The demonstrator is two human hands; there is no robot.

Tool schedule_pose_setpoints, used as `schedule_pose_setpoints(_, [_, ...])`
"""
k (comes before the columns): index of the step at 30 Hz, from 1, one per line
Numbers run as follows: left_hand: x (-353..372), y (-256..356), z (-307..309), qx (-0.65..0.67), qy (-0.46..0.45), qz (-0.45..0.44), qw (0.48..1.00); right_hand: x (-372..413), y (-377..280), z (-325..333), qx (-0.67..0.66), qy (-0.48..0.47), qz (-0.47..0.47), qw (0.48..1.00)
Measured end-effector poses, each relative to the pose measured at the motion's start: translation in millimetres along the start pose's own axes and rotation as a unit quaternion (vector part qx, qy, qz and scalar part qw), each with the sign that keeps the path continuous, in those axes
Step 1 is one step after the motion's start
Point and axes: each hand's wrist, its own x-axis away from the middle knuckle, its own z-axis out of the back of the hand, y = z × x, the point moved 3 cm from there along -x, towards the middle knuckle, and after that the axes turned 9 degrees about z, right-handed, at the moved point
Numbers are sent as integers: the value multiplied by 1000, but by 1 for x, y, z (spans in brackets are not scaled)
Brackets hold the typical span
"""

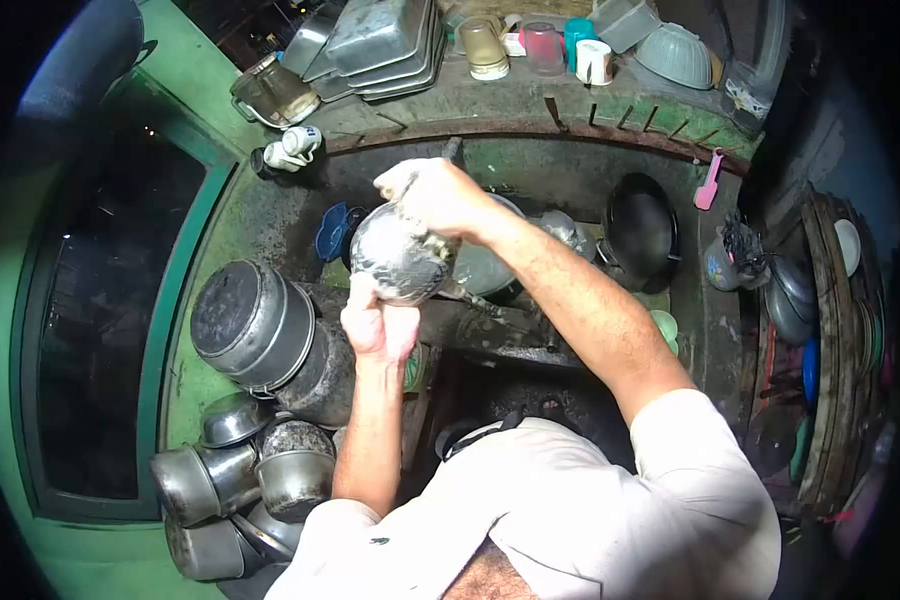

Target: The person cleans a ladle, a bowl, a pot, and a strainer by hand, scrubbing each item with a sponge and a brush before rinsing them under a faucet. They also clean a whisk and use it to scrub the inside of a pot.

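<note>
A round silvery metal pot [398, 255], whitish and soapy-looking on its surface, is held up over the wash area. My left hand [378, 325] grips it from the near side, thumb up against the wall. Over the pot's upper right edge, my right hand [425, 205] is closed, with foam-like white on the fingers. Whatever it may hold is hidden. Behind the pot, a large metal basin [485, 265] is partly covered by it and by my right forearm. A blue plastic item [332, 235] lies left of the pot.
Large stacked pots [240, 315] stand at left, above several smaller pots [295, 470]. A black wok [642, 230] leans at the back right. Metal trays [380, 45], cups [542, 48] and a glass jug [275, 92] line the ledge, from which metal rods stick out. A dish rack [830, 350] stands right.
</note>
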Motion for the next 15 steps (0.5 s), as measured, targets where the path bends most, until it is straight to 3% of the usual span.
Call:
schedule_pose_setpoints(1, [1, 5, 2, 19, -6, 0, 1000, 0, 12, 1, -36, -20, -17, 999])
schedule_pose_setpoints(3, [-1, 10, 14, 72, 18, -10, 997, 19, 25, -12, -125, 39, -73, 989])
schedule_pose_setpoints(4, [-2, 13, 16, 124, 8, -14, 992, 28, 29, -22, -242, 71, -33, 967])
schedule_pose_setpoints(5, [-4, 15, 18, 175, -2, -17, 984, 39, 36, -32, -270, 109, -70, 954])
schedule_pose_setpoints(6, [-4, 21, 17, 153, 58, -19, 986, 48, 29, -32, -157, 39, -89, 983])
schedule_pose_setpoints(7, [-6, 25, 10, 126, -53, -6, 991, 58, 23, -28, -39, -32, -109, 993])
schedule_pose_setpoints(9, [-6, 29, 5, 126, 70, 2, 990, 79, 26, -33, -25, -58, -80, 995])
schedule_pose_setpoints(11, [-6, 43, 10, 162, 36, -2, 986, 108, 39, -21, 64, -111, -58, 990])
schedule_pose_setpoints(12, [-5, 52, 2, 81, 128, -54, 987, 128, 52, -11, 70, -106, -75, 989])
schedule_pose_setpoints(13, [-5, 71, 34, 69, -68, 29, 995, 150, 63, 4, 74, -103, -91, 988])
schedule_pose_setpoints(15, [-5, 87, 24, 34, 97, -50, 993, 193, 73, 37, 133, -107, -124, 977])
